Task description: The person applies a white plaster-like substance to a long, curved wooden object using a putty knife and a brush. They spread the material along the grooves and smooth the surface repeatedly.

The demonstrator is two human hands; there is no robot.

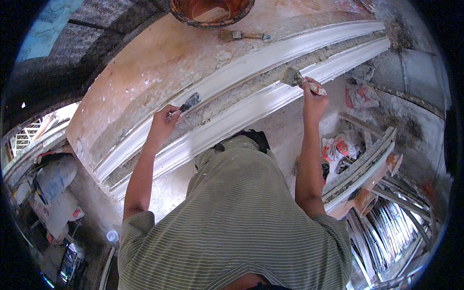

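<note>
My left hand (163, 122) is closed around the handle of a small putty knife (190, 101), its dark blade pointing up and right above the rough plaster strip. My right hand (314, 94) grips a wider scraper (291, 76), whose dull, smeared blade is over the same strip further right. Whether either blade touches the plaster, I cannot tell. Two long white mouldings (251, 72) lie side by side across the table. Between them runs a channel of rough grey plaster (227, 102).
Beyond the mouldings, a paintbrush (244, 35) lies on the stained tabletop (130, 72), near an orange-brown bucket (212, 19). Crumpled red-and-white bags (338, 148) rest on the right, beside a wooden frame (362, 166) and stacked long strips (386, 237). Clutter fills the lower left.
</note>
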